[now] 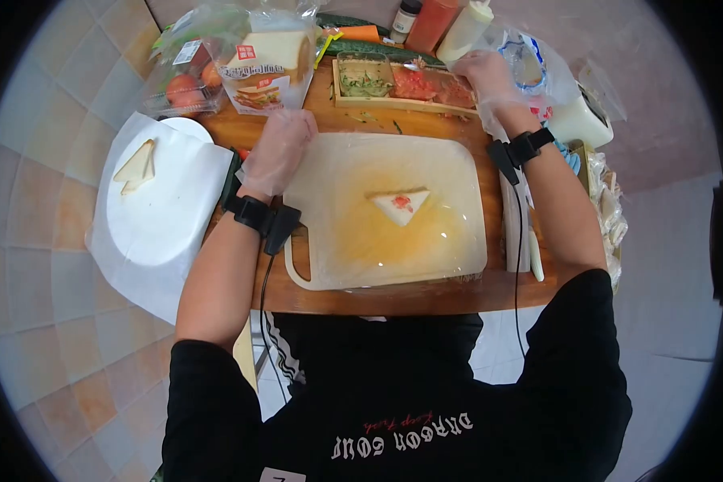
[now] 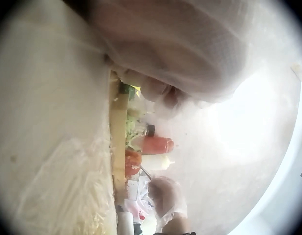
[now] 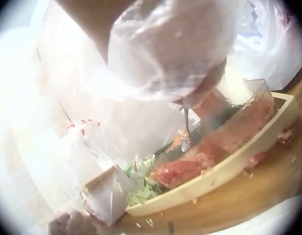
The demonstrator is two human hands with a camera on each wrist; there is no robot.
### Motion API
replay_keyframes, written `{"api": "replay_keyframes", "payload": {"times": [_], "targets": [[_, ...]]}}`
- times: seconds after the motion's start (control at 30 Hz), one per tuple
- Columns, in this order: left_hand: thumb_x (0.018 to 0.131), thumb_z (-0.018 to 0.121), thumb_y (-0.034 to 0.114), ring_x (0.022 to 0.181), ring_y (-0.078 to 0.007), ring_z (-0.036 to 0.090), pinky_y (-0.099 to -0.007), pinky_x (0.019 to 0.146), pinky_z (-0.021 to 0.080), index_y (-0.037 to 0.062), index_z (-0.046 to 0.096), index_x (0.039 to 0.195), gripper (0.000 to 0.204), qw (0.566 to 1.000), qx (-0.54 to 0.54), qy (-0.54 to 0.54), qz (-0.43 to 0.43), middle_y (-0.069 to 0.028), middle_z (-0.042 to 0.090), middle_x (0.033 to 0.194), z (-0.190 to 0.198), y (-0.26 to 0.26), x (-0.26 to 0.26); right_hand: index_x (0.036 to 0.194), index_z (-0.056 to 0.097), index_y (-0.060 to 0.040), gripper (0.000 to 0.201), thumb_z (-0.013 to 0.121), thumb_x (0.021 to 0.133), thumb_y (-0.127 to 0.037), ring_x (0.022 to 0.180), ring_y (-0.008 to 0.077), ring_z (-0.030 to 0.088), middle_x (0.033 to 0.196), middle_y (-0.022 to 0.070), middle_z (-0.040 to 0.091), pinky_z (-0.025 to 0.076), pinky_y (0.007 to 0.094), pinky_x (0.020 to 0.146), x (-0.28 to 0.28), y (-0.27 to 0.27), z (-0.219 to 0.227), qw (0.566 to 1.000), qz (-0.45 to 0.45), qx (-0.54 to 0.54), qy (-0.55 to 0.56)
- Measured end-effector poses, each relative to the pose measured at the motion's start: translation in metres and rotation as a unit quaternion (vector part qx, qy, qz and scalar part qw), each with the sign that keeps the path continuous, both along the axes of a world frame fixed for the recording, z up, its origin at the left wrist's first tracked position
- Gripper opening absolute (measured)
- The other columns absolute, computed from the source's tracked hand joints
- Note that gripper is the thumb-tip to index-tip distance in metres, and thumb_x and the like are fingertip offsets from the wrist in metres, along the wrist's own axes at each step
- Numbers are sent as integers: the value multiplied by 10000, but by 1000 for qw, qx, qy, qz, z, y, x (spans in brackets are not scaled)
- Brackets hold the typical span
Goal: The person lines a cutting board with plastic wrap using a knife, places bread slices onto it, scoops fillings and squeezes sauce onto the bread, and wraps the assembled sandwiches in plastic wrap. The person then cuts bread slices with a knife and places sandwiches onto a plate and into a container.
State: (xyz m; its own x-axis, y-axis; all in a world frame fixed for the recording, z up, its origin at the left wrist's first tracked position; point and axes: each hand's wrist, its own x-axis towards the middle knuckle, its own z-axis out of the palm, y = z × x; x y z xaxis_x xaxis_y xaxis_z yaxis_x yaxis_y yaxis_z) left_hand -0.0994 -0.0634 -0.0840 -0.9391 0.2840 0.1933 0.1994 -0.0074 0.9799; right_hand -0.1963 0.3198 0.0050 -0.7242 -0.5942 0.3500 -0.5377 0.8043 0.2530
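"On the pale board (image 1: 337, 173) in the head view, which way does the bread triangle (image 1: 399, 215) lie from the hands?"

"Bodyward and leftward from the right hand (image 1: 494, 76), which is beside the far end of the tray (image 1: 410, 105); rightward and a little bodyward from the left hand (image 1: 279, 151), which looks the nearer; its long edge runs left to right on the far side, one corner points at the person, and a red dab (image 1: 402, 202) sits on top."

"And the left wrist view?"

"Left fingers bent, large at the top; whether they hold anything cannot be told; the right hand shows small beyond; the bread triangle cannot be made out."

"Does the right wrist view settle the other grip?"

"It does; the right hand pinches a spoon (image 3: 187, 126), handle upright, lower end close by the red filling (image 3: 178, 174); whether they touch is unclear; shredded greens (image 3: 143, 188) lie alongside; the line that matters, one would judge, runs from the spoon bodyward, over the tray's near wall, to the bread triangle."
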Motion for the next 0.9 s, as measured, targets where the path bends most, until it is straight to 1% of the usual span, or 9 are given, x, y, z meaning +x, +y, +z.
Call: {"api": "replay_keyframes", "payload": {"times": [0.03,0.07,0.2,0.3,0.37,0.6,0.67,0.77,0.9], "targets": [[861,474,129,617,-57,375,-262,538,279,32,574,696,216,1000,5,9,1,42,447,650,-2,1,-1,744,718,-19,256,663,887,-224,735,333,680,698,158,678,514,416,707,1,-7,9,971,-60,-188,-137],[857,476,131,619,-60,367,-267,537,275,29,564,686,218,1000,9,16,1,41,434,646,-1,1,-2,689,696,-24,282,676,880,-232,684,306,658,665,138,660,497,396,670,4,-17,17,884,-116,-366,-267],[850,479,142,627,-70,360,-276,548,277,21,541,669,226,998,-20,60,14,32,410,638,7,3,3,625,654,-22,322,697,871,-225,617,270,600,617,123,622,462,374,624,21,-73,22,895,-124,-370,-216],[852,475,159,634,-76,367,-281,563,287,11,524,661,246,999,-6,44,16,20,407,635,6,3,3,639,660,-12,285,719,842,-203,603,281,598,600,127,605,466,380,615,11,-88,11,847,-97,-431,-295],[860,468,162,644,-81,377,-286,577,299,6,513,663,256,999,-29,36,9,11,410,633,7,1,2,679,658,8,231,729,857,-119,548,153,557,616,62,621,424,305,542,-6,-90,0,868,-84,-391,-294],[863,470,142,643,-91,370,-291,578,300,6,495,662,244,999,-14,33,1,4,399,634,3,0,-2,706,683,31,181,731,840,-82,534,164,558,638,81,635,438,291,531,-30,-84,-11,881,-39,-332,-334],[869,475,139,642,-87,362,-287,576,292,7,502,662,247,998,-26,59,1,13,399,636,-1,0,-4,750,712,60,142,727,832,-55,612,189,645,722,122,693,522,321,594,-19,-96,-5,758,-136,-484,-416],[875,481,139,640,-88,355,-288,574,287,5,505,660,254,999,37,-15,-23,15,398,638,-2,1,-3,804,711,49,108,706,848,-51,566,134,552,699,74,645,477,234,560,-15,-97,-5,722,-134,-516,-440],[877,484,137,639,-86,350,-288,570,281,5,507,657,258,999,33,-5,-23,13,396,635,-4,1,-4,815,706,53,109,681,865,-40,595,115,557,708,71,638,463,243,554,-7,-99,3,720,-171,-498,-452]]}}
